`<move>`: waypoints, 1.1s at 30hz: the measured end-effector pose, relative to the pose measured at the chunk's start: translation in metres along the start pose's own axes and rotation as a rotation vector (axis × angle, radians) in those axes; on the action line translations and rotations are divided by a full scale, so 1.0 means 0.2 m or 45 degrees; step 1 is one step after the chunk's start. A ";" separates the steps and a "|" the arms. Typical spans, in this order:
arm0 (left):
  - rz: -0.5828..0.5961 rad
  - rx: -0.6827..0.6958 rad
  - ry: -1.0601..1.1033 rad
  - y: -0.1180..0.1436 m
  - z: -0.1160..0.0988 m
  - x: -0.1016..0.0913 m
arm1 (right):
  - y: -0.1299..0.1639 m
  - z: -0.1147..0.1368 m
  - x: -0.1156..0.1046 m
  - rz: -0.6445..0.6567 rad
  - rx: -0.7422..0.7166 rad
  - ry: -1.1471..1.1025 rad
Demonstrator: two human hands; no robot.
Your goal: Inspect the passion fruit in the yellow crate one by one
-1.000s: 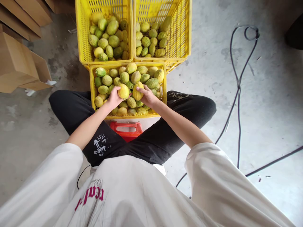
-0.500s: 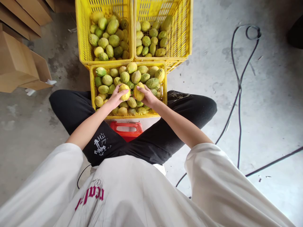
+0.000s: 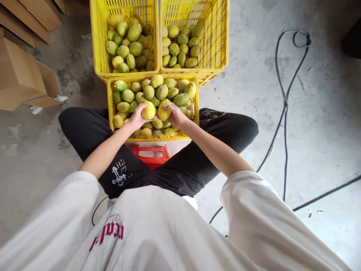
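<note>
1. The left hand point(image 3: 135, 117) is cupping a round yellow fruit point(image 3: 148, 110) from its left side, fingers curled around it, just above the heap in the near crate point(image 3: 109, 109) at centre frame.
2. The right hand point(image 3: 176, 116) is gripping a second, longer yellow fruit point(image 3: 164, 110) from its right side, thumb over the top; the two fruits are sitting side by side, nearly touching.
3. Both fruits are looking firm and bumpy-skinned, so they are probably offering a dry, sure grip and only modest weight for one hand.
4. Taking hold around the widest middle seems best; the tapering ends are likely giving less purchase.
5. The rind is probably bruising if squeezed or dropped, so a light wrap is suiting it.
6. Two more crates point(image 3: 97, 45) of greener fruit are standing at upper centre, and a black cable point(image 3: 284, 101) is trailing across the floor at right.
</note>
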State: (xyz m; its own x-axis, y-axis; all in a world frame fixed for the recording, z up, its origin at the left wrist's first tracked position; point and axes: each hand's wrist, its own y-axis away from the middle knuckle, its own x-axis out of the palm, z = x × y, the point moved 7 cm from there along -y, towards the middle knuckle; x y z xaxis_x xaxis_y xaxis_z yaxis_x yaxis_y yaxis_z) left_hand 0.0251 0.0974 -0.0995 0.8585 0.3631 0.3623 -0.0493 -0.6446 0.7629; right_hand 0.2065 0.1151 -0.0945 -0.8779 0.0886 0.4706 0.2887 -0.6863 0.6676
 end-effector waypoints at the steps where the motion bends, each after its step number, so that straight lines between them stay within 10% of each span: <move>1: 0.009 -0.004 -0.022 0.00 0.01 0.00 | 0.01 0.01 0.00 -0.019 -0.013 0.015; 33: 0.048 -0.024 -0.152 0.07 0.00 0.04 | -0.08 -0.02 -0.06 -0.130 -0.025 0.035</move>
State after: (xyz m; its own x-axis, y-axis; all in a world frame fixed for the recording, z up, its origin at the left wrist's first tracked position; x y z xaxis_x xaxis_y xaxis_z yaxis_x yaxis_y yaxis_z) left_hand 0.0304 0.0921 -0.0860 0.9103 0.2557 0.3256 -0.0912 -0.6433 0.7602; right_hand 0.2105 0.1220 -0.1140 -0.9125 0.1394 0.3845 0.1897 -0.6886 0.6998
